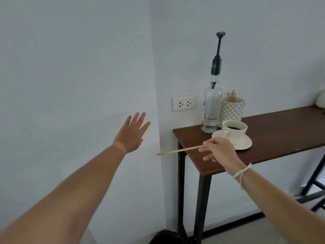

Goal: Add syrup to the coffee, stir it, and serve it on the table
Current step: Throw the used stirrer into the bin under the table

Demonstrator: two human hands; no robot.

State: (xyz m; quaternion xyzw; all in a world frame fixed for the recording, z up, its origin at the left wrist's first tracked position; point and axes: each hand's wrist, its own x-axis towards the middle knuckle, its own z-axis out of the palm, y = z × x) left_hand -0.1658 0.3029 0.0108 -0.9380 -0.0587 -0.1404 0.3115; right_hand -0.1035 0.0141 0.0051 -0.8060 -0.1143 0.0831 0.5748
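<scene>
Right hand (219, 152) grip pinches stir stick (179, 150); left hand (131, 133) outstretched, fingers spread.

Clear glass bottle (212, 106), glossy white ceramic cup (234, 131), thin wooden stirrer (179, 150), dark wood-look tabletop (274, 138).

Left of table (274, 131): we see open air along the wall.
Behind cup (234, 128): 1 bottle (212, 110) and 1 stick holder (232, 110) block us.

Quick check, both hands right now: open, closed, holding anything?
Left hand: open, fingers spread, holding nothing.
Right hand: closed on a wooden stir stick, pinched at one end.
</scene>
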